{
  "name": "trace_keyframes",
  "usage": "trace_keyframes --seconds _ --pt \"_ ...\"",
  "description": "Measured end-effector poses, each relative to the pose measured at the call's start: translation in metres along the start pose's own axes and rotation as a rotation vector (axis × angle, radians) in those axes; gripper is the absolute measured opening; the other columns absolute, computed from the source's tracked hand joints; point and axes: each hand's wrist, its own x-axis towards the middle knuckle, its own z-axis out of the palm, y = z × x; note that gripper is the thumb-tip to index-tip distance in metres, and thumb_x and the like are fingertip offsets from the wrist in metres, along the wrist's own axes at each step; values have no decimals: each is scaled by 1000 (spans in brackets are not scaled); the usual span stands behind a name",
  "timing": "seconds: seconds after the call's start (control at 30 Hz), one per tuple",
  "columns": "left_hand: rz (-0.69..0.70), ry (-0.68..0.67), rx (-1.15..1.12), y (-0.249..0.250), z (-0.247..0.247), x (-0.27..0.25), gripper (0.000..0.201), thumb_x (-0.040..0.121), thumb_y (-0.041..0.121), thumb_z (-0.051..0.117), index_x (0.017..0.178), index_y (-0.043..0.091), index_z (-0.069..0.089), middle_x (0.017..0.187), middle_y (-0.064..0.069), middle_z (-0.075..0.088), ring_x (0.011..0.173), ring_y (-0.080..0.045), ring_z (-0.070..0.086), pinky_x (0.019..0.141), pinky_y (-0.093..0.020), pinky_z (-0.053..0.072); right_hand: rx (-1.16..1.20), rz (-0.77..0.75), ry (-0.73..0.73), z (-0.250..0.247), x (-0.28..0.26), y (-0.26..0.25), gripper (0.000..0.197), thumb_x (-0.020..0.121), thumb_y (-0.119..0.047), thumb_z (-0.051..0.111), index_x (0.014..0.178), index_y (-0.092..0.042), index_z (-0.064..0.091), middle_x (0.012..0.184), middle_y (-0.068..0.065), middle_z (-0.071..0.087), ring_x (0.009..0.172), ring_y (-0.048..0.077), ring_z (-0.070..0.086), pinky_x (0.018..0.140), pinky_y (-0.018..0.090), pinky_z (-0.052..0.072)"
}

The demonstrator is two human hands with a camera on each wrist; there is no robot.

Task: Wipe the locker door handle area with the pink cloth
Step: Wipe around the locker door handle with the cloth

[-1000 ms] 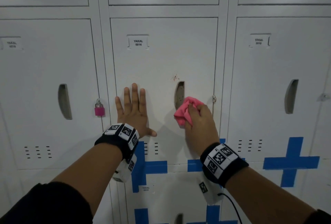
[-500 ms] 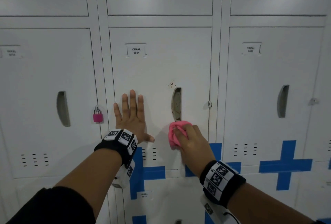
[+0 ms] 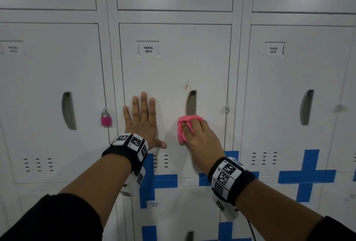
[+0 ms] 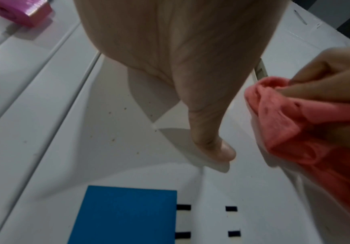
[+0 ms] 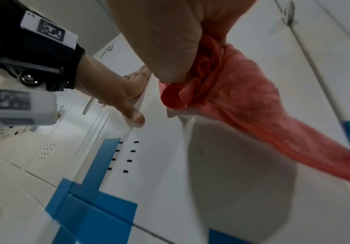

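The white locker door [image 3: 173, 67] labelled YAKAL 0014 has a recessed vertical handle slot [image 3: 191, 102] with rusty specks just above it. My right hand [image 3: 198, 135] grips a bunched pink cloth [image 3: 183, 127] and presses it on the door just below the slot's lower end. The cloth [image 5: 232, 92] trails loose under the hand in the right wrist view, and the cloth [image 4: 295, 123] shows at the right edge of the left wrist view. My left hand [image 3: 141, 119] lies flat on the same door, fingers straight and spread, left of the slot.
A pink padlock [image 3: 106, 119] hangs on the hasp of the left neighbouring locker. Blue tape crosses [image 3: 307, 175] mark the lower doors. Vent slots [image 3: 160, 161] sit under my left hand. A small latch tab [image 3: 227, 108] is on the door's right edge.
My right hand with the cloth slid down from beside the slot to below it, then came back up to the slot's lower end. The left hand stayed flat on the door.
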Motion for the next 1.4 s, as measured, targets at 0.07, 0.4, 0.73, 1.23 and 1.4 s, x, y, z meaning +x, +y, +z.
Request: trace_keyframes --seconds 0.07,0.4,0.73,1.23,1.4 --pt "1 0 -1 0 0 -1 159 49 76 72 127 14 -52 133 -11 -60 124 -35 -53 101 -54 -32 2 -12 -4 5 -10 6 50 72 1 73 120 -2 64 116 16 61 102 33 58 84 40 58" --pt "-12 -12 7 1 0 -1 157 52 75 71 125 13 -53 130 -11 -62 121 -34 -56 105 -58 -28 19 4 -27 -7 -28 40 56 70 -5 82 123 -9 64 124 9 56 100 26 55 81 36 58" --pt "-10 -8 2 0 0 1 158 50 77 71 125 13 -53 131 -12 -61 125 -36 -52 102 -56 -31 148 214 176 -43 47 42 53 86 -6 68 137 -6 53 129 21 52 110 37 51 81 45 55" --pt "8 16 14 -2 5 2 158 49 77 70 128 13 -51 131 -11 -61 123 -35 -53 105 -58 -26 308 426 -93 10 -21 8 57 89 -6 58 145 -10 44 145 20 42 130 39 42 102 47 42" --pt "16 13 11 -1 5 2 158 49 77 71 128 14 -51 132 -10 -60 124 -35 -53 105 -58 -26 305 329 -120 26 -45 -2 56 82 -2 68 136 -11 53 130 18 54 115 37 56 85 46 57"
